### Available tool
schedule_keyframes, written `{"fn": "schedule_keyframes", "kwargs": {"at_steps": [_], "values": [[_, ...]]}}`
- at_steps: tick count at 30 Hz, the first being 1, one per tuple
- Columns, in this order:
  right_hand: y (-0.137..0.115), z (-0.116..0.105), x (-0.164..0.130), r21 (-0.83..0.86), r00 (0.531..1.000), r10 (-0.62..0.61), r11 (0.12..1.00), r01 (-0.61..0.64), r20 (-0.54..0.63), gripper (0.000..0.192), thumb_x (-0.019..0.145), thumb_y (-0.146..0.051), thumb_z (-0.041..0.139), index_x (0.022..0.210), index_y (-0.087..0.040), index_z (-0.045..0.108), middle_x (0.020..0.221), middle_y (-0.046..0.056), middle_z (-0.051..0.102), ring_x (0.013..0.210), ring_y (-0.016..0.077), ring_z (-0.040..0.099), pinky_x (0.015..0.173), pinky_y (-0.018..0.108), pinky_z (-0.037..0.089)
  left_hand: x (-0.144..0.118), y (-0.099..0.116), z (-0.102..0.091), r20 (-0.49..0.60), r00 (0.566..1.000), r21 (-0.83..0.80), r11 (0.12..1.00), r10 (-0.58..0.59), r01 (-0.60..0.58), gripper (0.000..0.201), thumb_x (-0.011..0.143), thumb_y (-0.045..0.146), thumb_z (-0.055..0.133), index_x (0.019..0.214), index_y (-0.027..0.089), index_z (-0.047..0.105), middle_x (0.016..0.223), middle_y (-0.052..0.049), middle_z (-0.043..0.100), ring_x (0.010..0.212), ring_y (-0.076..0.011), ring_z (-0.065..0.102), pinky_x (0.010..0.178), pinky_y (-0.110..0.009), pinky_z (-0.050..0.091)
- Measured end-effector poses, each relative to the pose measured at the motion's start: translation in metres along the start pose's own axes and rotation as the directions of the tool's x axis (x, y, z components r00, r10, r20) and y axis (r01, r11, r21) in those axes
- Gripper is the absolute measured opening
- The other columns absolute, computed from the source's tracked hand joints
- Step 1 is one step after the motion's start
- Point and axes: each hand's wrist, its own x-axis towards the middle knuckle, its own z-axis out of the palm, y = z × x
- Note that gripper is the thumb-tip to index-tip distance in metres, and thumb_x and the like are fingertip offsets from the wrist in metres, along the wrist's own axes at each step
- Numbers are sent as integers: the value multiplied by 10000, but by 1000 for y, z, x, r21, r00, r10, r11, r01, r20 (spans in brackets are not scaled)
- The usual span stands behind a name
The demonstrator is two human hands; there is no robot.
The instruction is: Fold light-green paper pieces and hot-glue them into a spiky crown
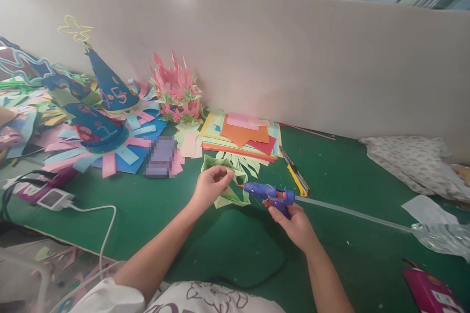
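Green felt-like table (pixel 330 254) spans the view, matte and flat, backed by a plain beige partition wall (pixel 293 58). Far left: a heap of paper craft (pixel 55 122) in blue, pink and pale green strips, with two dark blue paper cones; the upright cone (pixel 110 88) carries a yellow wire star on its tip. Just right of it, a spiky pink and green folded-paper flower piece (pixel 176 90) stands against the wall. Right edge: crumpled patterned cloth (pixel 411 161), soft folds. Centre back: flat stack of coloured paper sheets (pixel 240 134), orange, red, yellow, pink, edges squared. Clear crinkled plastic bag (pixel 442 237) lies at right; a white charger with cable (pixel 55 199) lies at left. Yellow utility knife (pixel 295 173) lies diagonal, just right of the stack, blade end towards the wall.

Light green folded paper piece (pixel 229 183), pointed leaf shapes with sharp creases, sits on the table just in front of the sheet stack, between the two hands.

Left hand (pixel 211 186): forearm comes in from lower left, fingers curled, pinching the top edge of the green piece, so it has a closed grip on the paper.

Right hand (pixel 293 225): forearm from lower right, wrapped firmly around the handle of a blue plastic glue gun (pixel 268 193). Gun is held horizontal, nozzle pointing left and touching or just beside the green piece's right edge. A long translucent glue stick (pixel 352 212) trails out the back, running right.
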Motion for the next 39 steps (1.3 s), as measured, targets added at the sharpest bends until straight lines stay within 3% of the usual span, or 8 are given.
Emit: {"fn": "schedule_keyframes", "kwargs": {"at_steps": [6, 14, 39], "values": [[8, 0, -5, -114, 994, -71, 992, 60, -87, 361, 798, -502, 546, 916, -200, 705, 932, 87, 724, 877, 275, 662, 770, 382, 530, -2, 0, 1, -8, 1000, 86, 996, -18, 18, 346, 723, 483, 625, 777, 142, 640, 575, 17, 540, 433, -71, 481, 412, -182, 370], [6, -1, -7, -147, 992, -101, 985, 89, -72, 365, 809, -510, 521, 893, -205, 703, 854, 81, 731, 795, 270, 675, 725, 377, 535, -2, 3, 1, 15, 999, 117, 992, -43, 41, 329, 711, 479, 626, 726, 150, 622, 549, 20, 535, 414, -72, 483, 380, -174, 352], [8, -5, -11, -145, 995, -82, 987, 72, -57, 338, 803, -493, 527, 874, -213, 703, 863, 77, 733, 807, 273, 676, 720, 373, 536, -2, 12, 4, 29, 999, 163, 986, -36, 30, 233, 722, 402, 640, 694, 172, 618, 456, 52, 513, 387, -73, 484, 388, -176, 371]]}}
